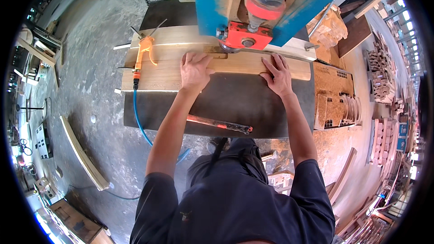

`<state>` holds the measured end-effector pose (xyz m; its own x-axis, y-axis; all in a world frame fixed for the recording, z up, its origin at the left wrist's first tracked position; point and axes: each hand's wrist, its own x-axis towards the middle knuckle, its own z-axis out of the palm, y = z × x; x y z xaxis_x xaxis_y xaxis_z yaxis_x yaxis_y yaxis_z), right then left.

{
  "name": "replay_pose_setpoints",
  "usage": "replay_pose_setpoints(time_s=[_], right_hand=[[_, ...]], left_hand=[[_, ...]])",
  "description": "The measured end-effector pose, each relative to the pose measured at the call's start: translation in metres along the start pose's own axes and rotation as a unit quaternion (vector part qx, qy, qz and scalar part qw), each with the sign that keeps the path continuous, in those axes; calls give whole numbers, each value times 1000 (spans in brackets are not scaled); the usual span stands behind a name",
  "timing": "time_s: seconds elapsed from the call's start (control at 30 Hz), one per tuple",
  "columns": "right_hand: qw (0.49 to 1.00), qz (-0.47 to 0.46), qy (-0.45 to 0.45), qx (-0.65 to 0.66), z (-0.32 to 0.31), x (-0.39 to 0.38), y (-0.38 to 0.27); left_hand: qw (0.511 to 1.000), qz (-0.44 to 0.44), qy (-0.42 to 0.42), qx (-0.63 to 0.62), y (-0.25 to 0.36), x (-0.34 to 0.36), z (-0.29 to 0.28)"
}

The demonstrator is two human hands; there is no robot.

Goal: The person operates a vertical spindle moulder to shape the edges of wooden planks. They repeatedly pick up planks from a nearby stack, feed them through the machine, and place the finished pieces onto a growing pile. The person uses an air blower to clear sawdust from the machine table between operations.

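Note:
A pale wooden board (239, 63) lies across the dark machine table, against a wooden fence (176, 34). It has a dark slot near its far edge, beside the red machine head (247, 36). My left hand (195, 71) grips the board left of the head, its fingers curled over the wood. Towards the board's right end, my right hand (278, 76) holds it with fingers on top and thumb at the near edge. The cutter's tip is hidden under the head. An orange air blow gun (145, 49) rests on the wood left of my left hand.
A blue hose (140, 122) runs from the blow gun off the table. A red-and-black bar-like tool (221, 124) lies near the table's front edge. The blue machine column (210, 9) rises beyond. A long wooden strip (83, 153) lies on the floor left; stacked wood pieces (382, 74) stand right.

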<state>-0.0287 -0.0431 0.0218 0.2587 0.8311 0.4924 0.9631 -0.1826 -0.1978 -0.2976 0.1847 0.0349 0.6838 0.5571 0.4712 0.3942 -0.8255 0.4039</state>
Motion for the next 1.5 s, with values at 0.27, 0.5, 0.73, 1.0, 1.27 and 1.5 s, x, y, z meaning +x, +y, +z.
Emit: replay_pose_setpoints(time_s=[0.27, 0.5, 0.73, 1.0, 1.27, 1.5], right_hand=[[1000, 2, -4, 3, -1, 7, -1], [1000, -3, 2, 3, 2, 7, 2], [1000, -5, 7, -3, 3, 8, 1], [999, -21, 6, 32, 3, 11, 4], [1000, -24, 3, 5, 4, 13, 3], [999, -24, 14, 16, 11, 12, 8]], left_hand=[[1000, -3, 4, 12, -2, 4, 3], [1000, 4, 3, 20, -6, 5, 5], [1000, 4, 0, 23, -8, 6, 5], [1000, 7, 1, 16, -5, 10, 2], [1000, 7, 20, 16, -6, 10, 4], [999, -1, -2, 33, -5, 16, 5]])
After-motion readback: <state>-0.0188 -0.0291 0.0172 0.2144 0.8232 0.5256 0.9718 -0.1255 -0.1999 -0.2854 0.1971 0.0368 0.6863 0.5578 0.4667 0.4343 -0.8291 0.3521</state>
